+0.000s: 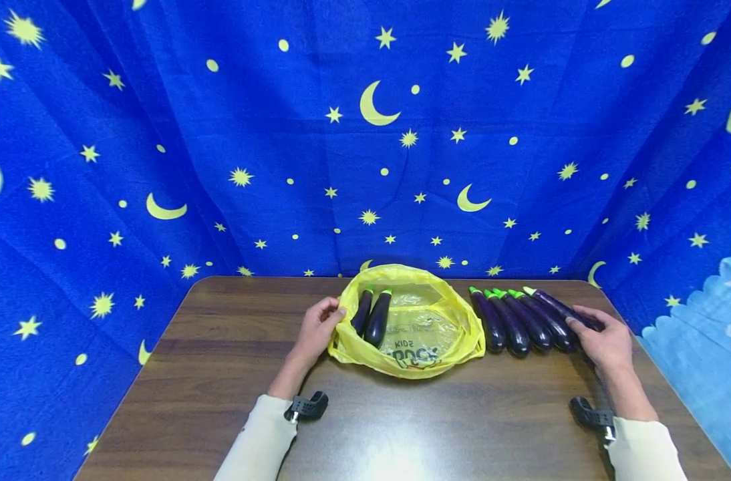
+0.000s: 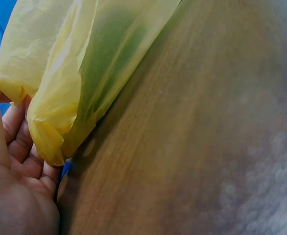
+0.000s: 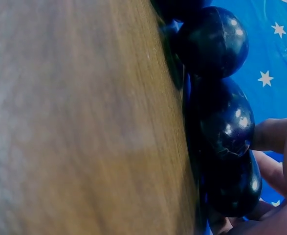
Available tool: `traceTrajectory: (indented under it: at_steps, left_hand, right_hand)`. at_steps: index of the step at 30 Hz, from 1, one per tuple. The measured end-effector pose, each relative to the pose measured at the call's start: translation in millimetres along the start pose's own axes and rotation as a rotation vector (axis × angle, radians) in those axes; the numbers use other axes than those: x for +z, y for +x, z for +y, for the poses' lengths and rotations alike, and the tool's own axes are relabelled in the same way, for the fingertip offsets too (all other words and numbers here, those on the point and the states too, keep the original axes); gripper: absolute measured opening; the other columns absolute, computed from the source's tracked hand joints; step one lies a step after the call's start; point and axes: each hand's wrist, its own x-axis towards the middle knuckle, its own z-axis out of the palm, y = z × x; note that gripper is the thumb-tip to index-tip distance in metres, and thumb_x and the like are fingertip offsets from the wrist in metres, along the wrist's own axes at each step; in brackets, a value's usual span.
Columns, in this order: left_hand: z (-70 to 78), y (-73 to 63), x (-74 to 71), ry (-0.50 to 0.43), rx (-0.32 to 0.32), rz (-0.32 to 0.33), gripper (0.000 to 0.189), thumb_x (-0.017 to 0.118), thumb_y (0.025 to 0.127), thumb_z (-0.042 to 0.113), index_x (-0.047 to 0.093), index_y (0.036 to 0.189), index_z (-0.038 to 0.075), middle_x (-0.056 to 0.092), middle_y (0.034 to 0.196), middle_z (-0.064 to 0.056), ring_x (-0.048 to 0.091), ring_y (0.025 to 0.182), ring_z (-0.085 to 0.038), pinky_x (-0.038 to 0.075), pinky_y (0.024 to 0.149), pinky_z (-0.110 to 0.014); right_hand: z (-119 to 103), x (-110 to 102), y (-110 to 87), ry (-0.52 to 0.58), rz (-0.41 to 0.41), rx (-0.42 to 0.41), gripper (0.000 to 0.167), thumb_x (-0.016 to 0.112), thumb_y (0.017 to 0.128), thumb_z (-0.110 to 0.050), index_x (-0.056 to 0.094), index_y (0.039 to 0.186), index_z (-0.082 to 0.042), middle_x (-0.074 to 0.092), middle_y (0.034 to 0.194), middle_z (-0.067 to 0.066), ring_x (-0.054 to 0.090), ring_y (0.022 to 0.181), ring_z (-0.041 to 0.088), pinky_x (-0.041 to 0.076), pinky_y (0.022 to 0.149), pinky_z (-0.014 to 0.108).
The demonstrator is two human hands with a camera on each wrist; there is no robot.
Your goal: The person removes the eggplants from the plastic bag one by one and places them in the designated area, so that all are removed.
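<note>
A yellow plastic bag [image 1: 350,344] lies on the table with its mouth spread wide. Two dark purple eggplants [image 1: 378,319] with green stem ends are inside it, near its left side. My left hand [image 1: 313,334] pinches the bag's left rim between thumb and fingers; in the left wrist view the yellow film [image 2: 60,93] hangs in folds from that hand. To the right of the bag, several more eggplants [image 1: 512,327] lie side by side. My right hand [image 1: 609,342] grips the rightmost eggplant [image 1: 560,307] near its thick end, thumb on the near side. The right wrist view shows this eggplant [image 3: 233,188] touching its neighbour.
The brown wooden table [image 1: 233,334] reaches back to a blue cloth [image 1: 269,120] with yellow stars and moons. A light blue cloth [image 1: 714,341] hangs at the right. Black wrist mounts [image 1: 310,405] sit by both cuffs.
</note>
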Motion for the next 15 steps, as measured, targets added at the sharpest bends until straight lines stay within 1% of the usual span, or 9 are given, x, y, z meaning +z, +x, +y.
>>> traceTrajectory:
  at_steps: [5, 10, 15]
  left_hand:
    - [0.7, 0.1, 0.2, -0.024, -0.010, -0.003, 0.009, 0.065, 0.099, -0.002, 0.068, 0.103, -0.009, 0.062, 0.090, -0.006, 0.058, 0.078, -0.010, 0.048, 0.069, -0.022]
    - [1.7, -0.2, 0.1, -0.018, -0.010, 0.001, 0.008, 0.065, 0.098, -0.003, 0.068, 0.102, -0.009, 0.062, 0.089, -0.008, 0.058, 0.076, -0.011, 0.048, 0.068, -0.022]
    - [4.0, -0.8, 0.6, -0.003, -0.013, 0.006, 0.008, 0.065, 0.098, -0.003, 0.068, 0.103, -0.010, 0.062, 0.090, -0.009, 0.057, 0.076, -0.011, 0.047, 0.067, -0.021]
  right_hand:
    - [1.3, 0.8, 1.3, 0.009, 0.011, 0.015, 0.049, 0.068, 0.101, -0.028, 0.065, 0.141, 0.000, 0.060, 0.145, 0.026, 0.056, 0.127, 0.038, 0.040, 0.077, 0.016]
    - [-1.2, 1.7, -0.2, 0.011, 0.019, 0.022, 0.045, 0.065, 0.103, -0.026, 0.066, 0.140, -0.001, 0.062, 0.144, 0.024, 0.056, 0.127, 0.036, 0.040, 0.082, 0.017]
    - [-1.6, 0.6, -0.8, 0.013, 0.005, 0.024, 0.047, 0.064, 0.103, -0.026, 0.064, 0.141, 0.000, 0.061, 0.144, 0.026, 0.056, 0.130, 0.039, 0.040, 0.080, 0.018]
